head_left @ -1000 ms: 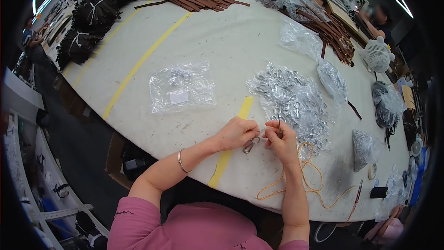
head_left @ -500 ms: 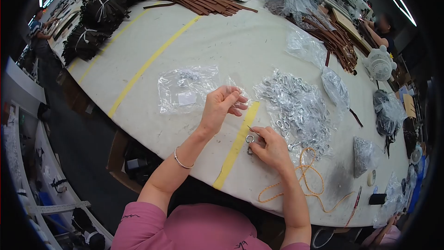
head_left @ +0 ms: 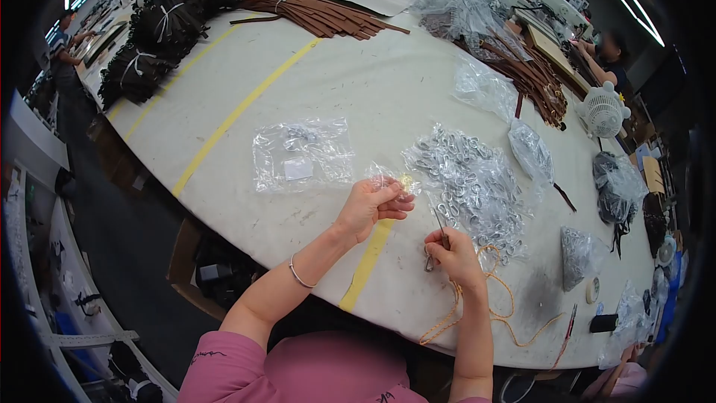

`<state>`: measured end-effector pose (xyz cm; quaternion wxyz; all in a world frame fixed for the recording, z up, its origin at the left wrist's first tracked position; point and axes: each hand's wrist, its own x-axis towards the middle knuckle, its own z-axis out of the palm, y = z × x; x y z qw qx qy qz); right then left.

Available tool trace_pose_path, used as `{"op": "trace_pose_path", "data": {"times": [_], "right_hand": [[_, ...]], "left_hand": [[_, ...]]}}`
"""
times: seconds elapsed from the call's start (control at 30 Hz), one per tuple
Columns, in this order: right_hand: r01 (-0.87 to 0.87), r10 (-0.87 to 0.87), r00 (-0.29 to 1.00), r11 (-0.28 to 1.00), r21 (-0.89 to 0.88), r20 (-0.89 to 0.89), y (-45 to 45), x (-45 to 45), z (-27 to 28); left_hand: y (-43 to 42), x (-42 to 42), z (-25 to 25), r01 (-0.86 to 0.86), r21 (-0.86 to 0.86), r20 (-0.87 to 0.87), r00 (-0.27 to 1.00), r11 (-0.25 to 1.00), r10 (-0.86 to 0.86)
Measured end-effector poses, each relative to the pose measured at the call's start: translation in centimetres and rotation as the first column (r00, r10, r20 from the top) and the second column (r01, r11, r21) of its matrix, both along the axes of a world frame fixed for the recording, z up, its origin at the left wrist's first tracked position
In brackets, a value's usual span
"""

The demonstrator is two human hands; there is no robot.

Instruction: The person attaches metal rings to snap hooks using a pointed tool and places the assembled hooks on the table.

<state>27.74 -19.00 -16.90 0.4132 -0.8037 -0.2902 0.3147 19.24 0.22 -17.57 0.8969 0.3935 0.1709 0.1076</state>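
head view had my left hand [head_left: 365,207] pinching a clear bag [head_left: 382,173] while my right hand [head_left: 459,261] gripped a slim tool [head_left: 445,241] and metal clip [head_left: 429,262], right of the bag and closer to me

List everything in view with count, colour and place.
Silvery metal clips: many, right of centre
Flat clear plastic bag: one, left of centre
Brown strap bundles: two, far side, right
Black strap bundles: several, far left
Yellow tape strips: several, across pale tabletop
Orange braided cord: one, by right forearm
White round fan: one, right edge
Other people: at least two, background
Left hand: one, bare, holding crumpled clear plastic
Right hand: one, bare, holding thin pointed tool, silvery metal clip
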Motion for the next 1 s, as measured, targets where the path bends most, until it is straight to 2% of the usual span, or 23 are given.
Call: {"op": "trace_pose_path", "data": {"times": [0.07, 0.13, 0.23, 0.37, 0.57, 0.87, 1.0], "right_hand": [[0.147, -0.123, 0.975, 0.981, 0.124, -0.187, -0.2, 0.4, 0.3], [0.352, -0.235, 0.892, 0.897, 0.268, -0.385, -0.2, 0.3, 1.1], [0.505, -0.200, 0.795, 0.741, 0.442, -0.573, 0.5, -0.3, 0.8], [0.593, -0.222, 0.740, 0.661, 0.460, -0.635, 1.0, -1.4, 1.2], [0.662, -0.263, 0.712, 0.562, 0.496, -0.651, 0.9, -1.4, 0.8], [0.658, -0.311, 0.736, 0.540, 0.525, -0.602, 1.3, -1.8, 0.4], [0.629, -0.322, 0.763, 0.570, 0.529, -0.560, 1.4, -1.8, -0.2]], "left_hand": [[0.1, -0.1, -0.8, 0.066, -0.033, -0.005, 0.998, 0.997, -0.067], [-0.1, -0.2, -1.5, 0.104, -0.060, 0.011, 0.995, 0.993, -0.103], [-0.6, -0.2, -1.7, 0.144, -0.125, -0.008, 0.989, 0.982, -0.147], [-1.1, -0.2, -1.7, 0.165, -0.194, -0.015, 0.985, 0.967, -0.172], [-2.1, -0.1, -1.9, 0.130, -0.014, 0.042, 0.991, 0.991, -0.130], [-2.6, -0.1, -1.9, 0.103, -0.054, 0.031, 0.994, 0.993, -0.101], [-2.8, -0.1, -2.0, 0.103, -0.080, 0.065, 0.993, 0.991, -0.098]]}}
